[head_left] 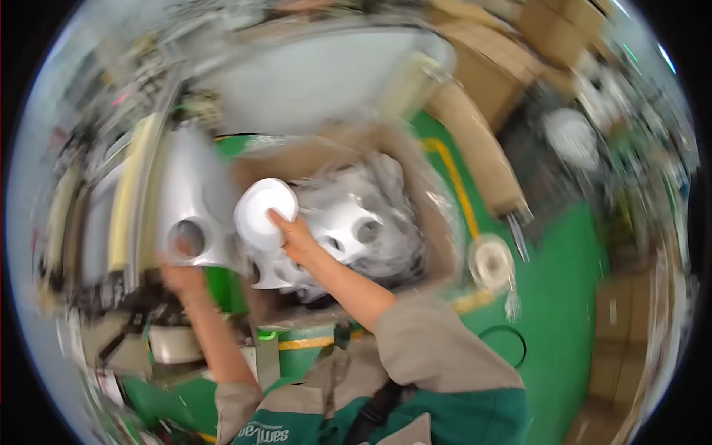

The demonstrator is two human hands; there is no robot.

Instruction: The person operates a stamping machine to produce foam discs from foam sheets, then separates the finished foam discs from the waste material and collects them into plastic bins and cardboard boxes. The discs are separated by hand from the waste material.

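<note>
My right hand (293,233) is closed on the edge of a white round dish-like part (265,211), held over the left side of an open cardboard box (443,256). Inside the box lie silver-white parts with round holes (345,222), partly wrapped in clear plastic. To the left, my left hand (184,274) is at the lower edge of a large silver-white panel (194,178), just below its round hole. That hand is smeared by motion, and its fingers cannot be made out.
A conveyor-like frame (141,200) runs along the left. Behind the box is a large pale surface (319,78). Cardboard boxes (486,63) stand at the upper right. A tape roll (491,263) lies right of the box on the green floor (552,297).
</note>
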